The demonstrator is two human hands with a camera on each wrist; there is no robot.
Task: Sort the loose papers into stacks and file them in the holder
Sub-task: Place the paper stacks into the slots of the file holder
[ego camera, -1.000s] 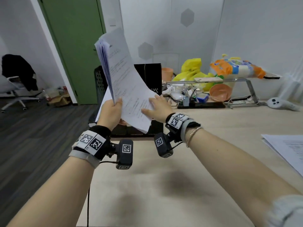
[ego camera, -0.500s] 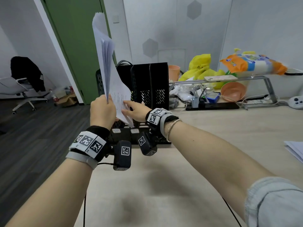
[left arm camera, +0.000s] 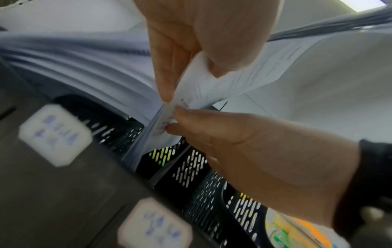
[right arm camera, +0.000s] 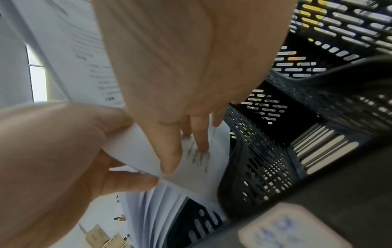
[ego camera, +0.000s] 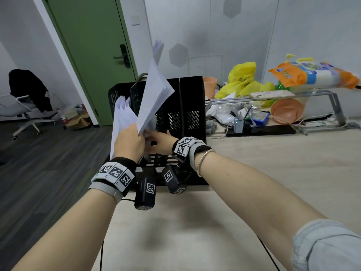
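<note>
Now tipping the stack of papers (ego camera: 154, 94) down from high at upper left toward centre frame, its lower corner dipping into the black file holder (ego camera: 192, 106), beside sheets already standing (ego camera: 122, 114) at the holder's left end. Left hand (ego camera: 129, 142) pinching the stack's lower edge between thumb and curled fingers; right hand (ego camera: 161, 140) lying flat with straight fingers against the pages, steering them. Filing of this stack getting under way, likely needing only a push down to seat it.
</note>
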